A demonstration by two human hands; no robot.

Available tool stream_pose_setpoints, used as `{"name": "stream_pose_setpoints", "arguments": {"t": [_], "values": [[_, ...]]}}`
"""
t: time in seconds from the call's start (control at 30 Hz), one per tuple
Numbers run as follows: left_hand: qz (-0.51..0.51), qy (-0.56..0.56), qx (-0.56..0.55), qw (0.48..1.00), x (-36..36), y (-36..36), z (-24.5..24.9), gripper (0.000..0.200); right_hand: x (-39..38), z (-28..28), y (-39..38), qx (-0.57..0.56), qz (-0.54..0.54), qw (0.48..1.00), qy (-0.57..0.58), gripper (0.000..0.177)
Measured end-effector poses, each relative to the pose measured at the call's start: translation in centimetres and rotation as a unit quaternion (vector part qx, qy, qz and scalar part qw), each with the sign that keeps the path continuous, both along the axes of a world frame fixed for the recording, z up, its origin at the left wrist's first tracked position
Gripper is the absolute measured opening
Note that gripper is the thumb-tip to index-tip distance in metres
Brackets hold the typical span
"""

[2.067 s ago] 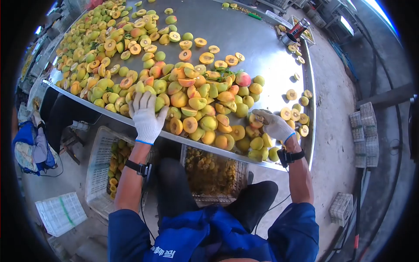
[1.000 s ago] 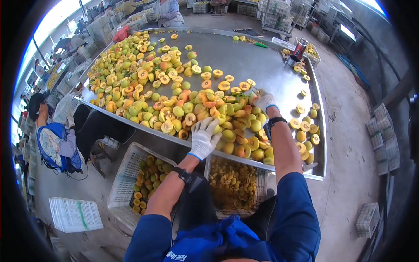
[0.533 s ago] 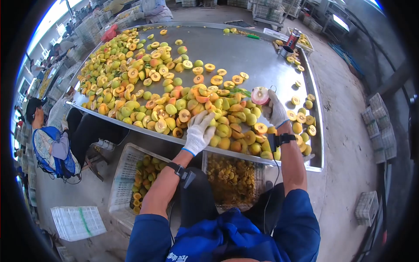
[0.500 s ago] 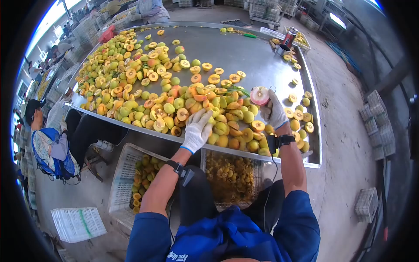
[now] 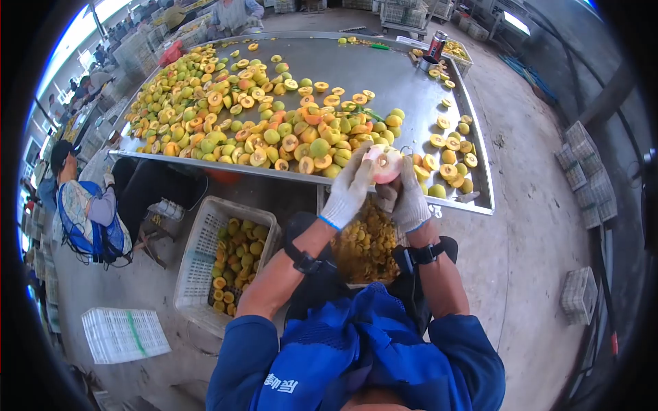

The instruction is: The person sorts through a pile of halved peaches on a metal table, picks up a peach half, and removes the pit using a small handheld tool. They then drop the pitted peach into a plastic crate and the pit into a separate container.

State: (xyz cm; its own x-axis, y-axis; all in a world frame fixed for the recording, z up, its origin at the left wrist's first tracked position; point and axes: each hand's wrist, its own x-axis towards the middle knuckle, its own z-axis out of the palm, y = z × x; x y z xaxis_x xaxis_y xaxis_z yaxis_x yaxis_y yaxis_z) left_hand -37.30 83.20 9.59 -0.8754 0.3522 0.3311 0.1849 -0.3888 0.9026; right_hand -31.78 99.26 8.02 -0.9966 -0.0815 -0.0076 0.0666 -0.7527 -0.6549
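A pink-and-white peach half with its cut face up is between my two gloved hands, above the near edge of the metal table. My left hand grips it from the left, fingers along its rim. On the other side, my right hand is closed against its right and lower edge. A thin wire loop sticks up at my right fingertips; its handle is hidden. Just beyond lies a heap of yellow-green peaches, many of them halved.
Cut halves line the right side of the metal table. Below are a crate of peaches and a container of fruit scraps. A can stands at the far right corner. A seated person is at left.
My left hand has left the heap and moved right onto the peach half. My right hand has brought the peach half and wire loop left and nearer to my body.
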Motion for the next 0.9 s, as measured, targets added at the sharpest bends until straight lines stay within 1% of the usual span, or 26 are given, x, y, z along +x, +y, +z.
{"name": "stream_pose_setpoints", "arguments": {"t": [0.07, 0.1, 0.13, 0.2, 0.23, 0.27, 0.33, 0.37, 0.43, 0.47, 0.5, 0.53, 0.57, 0.6, 0.63, 0.7, 0.73, 0.77, 0.8, 0.9], "values": [[0.040, -0.028, 0.029, 0.998, 1.8, 0.5, -0.1, 0.050, 1.2, 2.0, -4.7, 0.028, -0.117, 0.990, -0.076, 0.066], [0.059, -0.041, 0.044, 0.996, 2.3, 0.4, -0.3, 0.050, 1.8, 3.9, -6.5, 0.001, -0.166, 0.978, -0.129, 0.059], [0.087, -0.052, 0.034, 0.994, 2.3, 0.1, -1.1, 0.049, 2.0, 3.2, -6.4, 0.096, -0.165, 0.976, -0.109, 0.056], [0.144, -0.079, 0.015, 0.986, 2.2, -0.1, -3.1, 0.050, 2.1, -1.1, -5.1, 0.283, -0.157, 0.944, -0.068, 0.051], [0.177, -0.098, 0.033, 0.979, 2.2, -0.2, -3.1, 0.051, 1.5, -2.2, -5.5, 0.403, -0.252, 0.879, 0.041, 0.040], [0.179, -0.116, 0.062, 0.975, 2.3, -0.4, -3.1, 0.051, 1.9, -3.1, -5.0, 0.463, -0.238, 0.854, 0.017, 0.040], [0.184, -0.146, 0.121, 0.964, 2.4, -1.0, -2.4, 0.051, 3.6, 0.6, -5.3, 0.574, -0.208, 0.792, -0.025, 0.040], [0.194, -0.148, 0.141, 0.959, 2.4, -1.0, -2.2, 0.051, 4.3, 1.4, -5.6, 0.595, -0.227, 0.771, -0.010, 0.040], [0.224, -0.047, 0.085, 0.970, 2.7, -1.5, -2.8, 0.053, 5.8, 2.3, -6.2, 0.606, -0.238, 0.759, 0.004, 0.040], [0.207, -0.066, 0.097, 0.971, 2.6, -1.5, -3.1, 0.054, 6.5, 2.9, -6.4, 0.612, -0.246, 0.752, 0.009, 0.039], [0.192, -0.086, 0.108, 0.972, 2.8, -1.6, -2.5, 0.055, 7.1, 4.0, -6.7, 0.616, -0.224, 0.755, -0.014, 0.035], [0.145, -0.176, 0.157, 0.961, 2.7, -1.6, -2.0, 0.056, 7.4, 4.2, -6.8, 0.615, -0.213, 0.759, -0.003, 0.034], [0.097, -0.264, 0.203, 0.938, 2.8, -1.5, -1.5, 0.056, 7.5, 4.3, -6.8, 0.614, -0.202, 0.763, 0.006, 0.033], [0.082, -0.272, 0.209, 0.936, 2.8, -1.3, -1.8, 0.056, 7.5, 4.2, -6.9, 0.611, -0.193, 0.767, 0.015, 0.032], [0.068, -0.281, 0.215, 0.933, 2.8, -1.2, -2.2, 0.056, 7.4, 3.8, -7.3, 0.618, -0.222, 0.753, 0.037, 0.028], [0.036, -0.289, 0.225, 0.930, 3.0, -1.0, -2.6, 0.058, 6.9, 2.6, -7.1, 0.627, -0.206, 0.751, 0.015, 0.027], [0.041, -0.283, 0.214, 0.934, 3.1, -1.0, -2.7, 0.056, 6.7, 2.3, -7.0, 0.631, -0.197, 0.750, 0.005, 0.026], [0.046, -0.278, 0.203, 0.938, 3.2, -0.9, -2.8, 0.054, 6.6, 2.0, -7.1, 0.649, -0.209, 0.731, 0.013, 0.025], [0.052, -0.273, 0.193, 0.941, 3.4, -0.9, -2.9, 0.052, 6.5, 1.9, -7.1, 0.649, -0.207, 0.732, 0.004, 0.026], [0.062, -0.277, 0.211, 0.935, 3.2, -0.5, -3.3, 0.045, 6.1, 1.5, -7.3, 0.646, -0.202, 0.736, -0.016, 0.028]]}}
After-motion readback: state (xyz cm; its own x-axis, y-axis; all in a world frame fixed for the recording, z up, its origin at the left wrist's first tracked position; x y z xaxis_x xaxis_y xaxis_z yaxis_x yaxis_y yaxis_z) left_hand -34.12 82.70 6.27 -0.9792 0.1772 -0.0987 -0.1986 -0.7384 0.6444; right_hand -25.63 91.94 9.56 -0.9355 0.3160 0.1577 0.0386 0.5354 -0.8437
